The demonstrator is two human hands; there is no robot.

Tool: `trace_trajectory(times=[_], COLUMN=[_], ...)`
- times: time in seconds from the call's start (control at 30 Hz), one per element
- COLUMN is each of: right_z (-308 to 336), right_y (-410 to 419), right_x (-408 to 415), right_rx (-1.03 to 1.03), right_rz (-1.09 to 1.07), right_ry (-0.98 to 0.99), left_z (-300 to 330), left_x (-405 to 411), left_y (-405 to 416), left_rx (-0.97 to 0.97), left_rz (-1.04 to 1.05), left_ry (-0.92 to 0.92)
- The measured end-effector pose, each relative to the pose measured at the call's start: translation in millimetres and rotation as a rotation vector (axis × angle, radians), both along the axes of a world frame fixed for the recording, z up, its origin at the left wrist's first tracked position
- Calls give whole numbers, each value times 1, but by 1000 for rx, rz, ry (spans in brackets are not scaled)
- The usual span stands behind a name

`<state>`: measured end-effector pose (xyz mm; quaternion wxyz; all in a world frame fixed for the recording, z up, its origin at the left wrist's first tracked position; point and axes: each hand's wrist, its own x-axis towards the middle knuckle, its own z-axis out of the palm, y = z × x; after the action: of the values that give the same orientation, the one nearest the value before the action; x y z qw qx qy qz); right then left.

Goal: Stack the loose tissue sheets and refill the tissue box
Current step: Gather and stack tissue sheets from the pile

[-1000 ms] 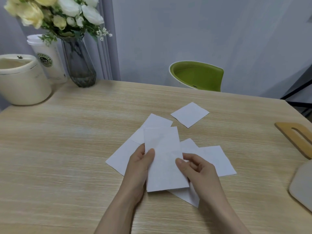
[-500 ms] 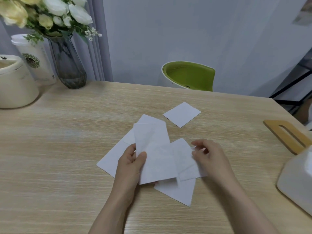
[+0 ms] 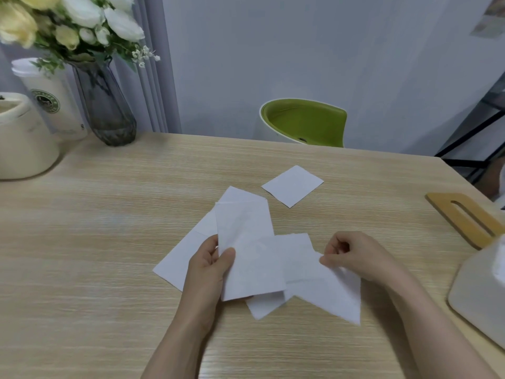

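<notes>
Several white tissue sheets lie on the wooden table [image 3: 82, 242]. My left hand [image 3: 210, 269] grips a folded sheet [image 3: 248, 250] by its left edge, thumb on top. My right hand [image 3: 355, 258] pinches the corner of another sheet [image 3: 328, 291] and lifts it off the table. A flat sheet [image 3: 188, 253] lies under my left hand, a small piece [image 3: 263, 305] pokes out below, and a single square sheet [image 3: 292, 186] rests farther back. The white tissue box [image 3: 481, 294] stands at the right edge, with its wooden lid [image 3: 464, 217] lying beside it.
At the back left stand a glass vase [image 3: 106, 105] with flowers, a paper cup [image 3: 52, 99] and a cream container [image 3: 21, 140]. A green chair [image 3: 303, 123] sits behind the table's far edge. A black frame [image 3: 478, 132] is at the far right.
My right hand moved right from the held sheet, took a sheet by its corner and is raising it. The left hand kept its grip. The view shifted slightly.
</notes>
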<state>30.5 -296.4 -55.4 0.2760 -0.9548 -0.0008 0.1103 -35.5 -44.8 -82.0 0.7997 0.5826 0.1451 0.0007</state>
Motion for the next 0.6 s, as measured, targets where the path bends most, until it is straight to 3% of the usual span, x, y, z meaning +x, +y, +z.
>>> trace_trajectory(times=[0.2, 0.37, 0.47, 0.6], right_z=[-2, -14, -20, -20], right_y=[-4, 8, 29, 48], right_x=[-15, -21, -12, 6], right_rx=[54, 159, 94, -4], right_rz=[-44, -18, 58, 161], right_ry=[11, -197, -302, -247], left_z=[0, -1, -1, 0], left_x=[-1, -1, 0, -1], left_y=[0, 1, 2, 2], left_rx=[8, 3, -3, 0], left_rz=[-8, 17, 40, 38], left_ry=[6, 1, 1, 3])
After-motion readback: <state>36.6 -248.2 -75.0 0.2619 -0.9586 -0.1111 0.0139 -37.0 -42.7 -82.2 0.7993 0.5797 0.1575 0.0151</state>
